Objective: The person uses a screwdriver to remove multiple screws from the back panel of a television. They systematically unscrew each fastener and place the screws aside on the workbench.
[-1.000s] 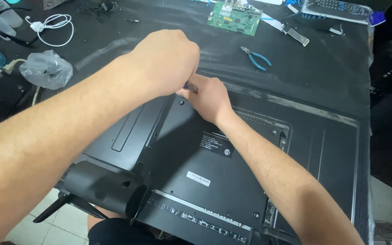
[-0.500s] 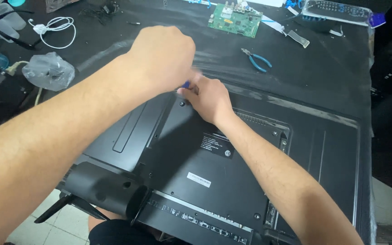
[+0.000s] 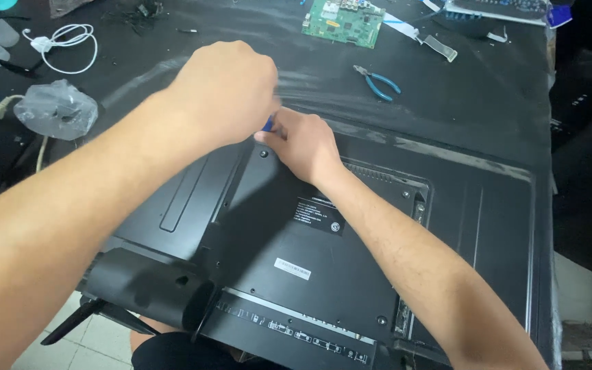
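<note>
A black flat-screen television point(image 3: 378, 274) lies face down on the dark workbench, its back cover up. My left hand point(image 3: 224, 89) is a closed fist over the top middle of the cover, gripping a tool with a blue handle point(image 3: 268, 123) that only just shows. My right hand point(image 3: 303, 144) rests on the cover right beside it, fingers curled around the tool's lower end near a screw hole point(image 3: 264, 153). The tool's tip is hidden by both hands.
Blue-handled pliers point(image 3: 378, 81) lie beyond the television. A green circuit board point(image 3: 342, 20) sits at the far edge. A white cable point(image 3: 63, 42) and a crumpled plastic bag point(image 3: 56, 108) are at the left. The stand neck point(image 3: 152, 288) juts toward me.
My left fist has shifted slightly right and down over the tool. A bit of blue handle now shows between the hands. The right hand stays in place.
</note>
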